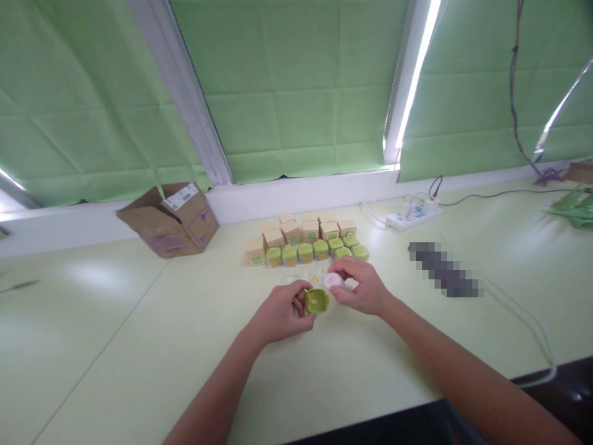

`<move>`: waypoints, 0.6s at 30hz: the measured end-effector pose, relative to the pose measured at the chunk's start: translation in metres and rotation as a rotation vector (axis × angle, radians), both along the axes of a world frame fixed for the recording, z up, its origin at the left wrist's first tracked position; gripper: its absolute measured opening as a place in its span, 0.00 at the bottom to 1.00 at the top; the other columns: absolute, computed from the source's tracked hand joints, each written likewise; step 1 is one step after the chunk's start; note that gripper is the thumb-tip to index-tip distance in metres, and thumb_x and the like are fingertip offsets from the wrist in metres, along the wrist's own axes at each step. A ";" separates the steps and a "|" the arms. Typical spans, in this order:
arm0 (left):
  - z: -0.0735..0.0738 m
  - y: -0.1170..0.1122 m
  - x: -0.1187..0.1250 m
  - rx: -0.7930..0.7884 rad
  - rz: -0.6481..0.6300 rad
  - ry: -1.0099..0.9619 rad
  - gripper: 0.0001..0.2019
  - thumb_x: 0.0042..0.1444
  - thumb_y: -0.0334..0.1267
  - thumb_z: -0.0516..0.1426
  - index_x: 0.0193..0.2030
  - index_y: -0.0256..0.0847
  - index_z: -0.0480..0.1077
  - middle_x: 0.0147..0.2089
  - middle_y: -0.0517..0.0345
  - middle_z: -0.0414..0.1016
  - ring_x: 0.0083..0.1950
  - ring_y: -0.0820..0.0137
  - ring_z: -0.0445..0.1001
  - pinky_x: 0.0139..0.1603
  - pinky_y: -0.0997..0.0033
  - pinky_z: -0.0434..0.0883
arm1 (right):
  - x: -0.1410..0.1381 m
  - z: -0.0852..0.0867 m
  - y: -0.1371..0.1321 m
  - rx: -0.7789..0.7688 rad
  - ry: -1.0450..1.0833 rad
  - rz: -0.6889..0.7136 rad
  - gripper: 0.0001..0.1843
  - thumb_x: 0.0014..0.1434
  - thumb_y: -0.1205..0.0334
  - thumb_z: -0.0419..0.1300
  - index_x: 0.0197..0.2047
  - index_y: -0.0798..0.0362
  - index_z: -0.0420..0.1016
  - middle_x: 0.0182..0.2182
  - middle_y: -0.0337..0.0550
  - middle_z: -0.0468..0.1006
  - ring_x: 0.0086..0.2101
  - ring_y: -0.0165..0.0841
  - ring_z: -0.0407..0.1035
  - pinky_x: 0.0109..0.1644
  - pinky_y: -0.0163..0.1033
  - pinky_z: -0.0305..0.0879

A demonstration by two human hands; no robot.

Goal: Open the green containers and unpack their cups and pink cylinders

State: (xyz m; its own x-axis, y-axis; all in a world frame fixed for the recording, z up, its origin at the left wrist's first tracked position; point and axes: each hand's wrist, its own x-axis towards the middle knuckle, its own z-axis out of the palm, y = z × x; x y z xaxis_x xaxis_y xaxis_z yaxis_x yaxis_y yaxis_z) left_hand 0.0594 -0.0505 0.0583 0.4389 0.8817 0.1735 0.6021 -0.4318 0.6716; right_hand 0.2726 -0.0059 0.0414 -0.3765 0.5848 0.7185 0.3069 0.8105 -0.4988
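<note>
The left hand (282,313) grips an open green case (320,303), the right hand (364,285) a pale disc (333,281) outside it. Green boxes (306,253) beyond already look closed.

The bare left forearm (222,378) and right forearm (440,346) are angled forward and inward. The left hand (282,314) is turned toward the right hand (364,285), fingers (300,287) curled above an extended thumb (303,323). The right hand is held slightly higher, set in a pinch, its lower fingers apparently folded, though blurred.
</note>
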 end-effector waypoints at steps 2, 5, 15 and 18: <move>-0.002 -0.001 0.001 -0.015 -0.041 0.046 0.15 0.44 0.30 0.56 0.41 0.41 0.66 0.24 0.67 0.68 0.24 0.76 0.69 0.29 0.78 0.66 | 0.002 -0.001 0.003 -0.023 -0.015 -0.028 0.12 0.49 0.64 0.60 0.39 0.53 0.71 0.32 0.42 0.73 0.32 0.32 0.67 0.36 0.37 0.66; -0.005 -0.002 0.002 -0.029 -0.063 0.138 0.16 0.43 0.32 0.57 0.42 0.41 0.66 0.23 0.68 0.67 0.23 0.75 0.68 0.28 0.77 0.65 | 0.003 -0.005 0.007 -0.029 -0.107 -0.067 0.12 0.50 0.64 0.61 0.40 0.53 0.71 0.34 0.44 0.74 0.35 0.33 0.68 0.41 0.39 0.66; -0.003 -0.001 0.000 0.072 -0.115 0.380 0.09 0.46 0.34 0.58 0.37 0.43 0.68 0.27 0.63 0.69 0.28 0.71 0.67 0.30 0.75 0.58 | 0.002 -0.023 0.015 0.040 -0.490 -0.091 0.14 0.53 0.61 0.62 0.43 0.53 0.73 0.37 0.45 0.73 0.38 0.35 0.68 0.43 0.39 0.66; -0.003 0.000 -0.003 0.093 -0.118 0.445 0.08 0.48 0.37 0.58 0.36 0.43 0.67 0.26 0.64 0.68 0.28 0.71 0.67 0.29 0.75 0.56 | 0.000 -0.023 0.015 0.060 -0.579 -0.125 0.15 0.52 0.60 0.63 0.43 0.53 0.73 0.36 0.45 0.74 0.39 0.37 0.68 0.45 0.42 0.63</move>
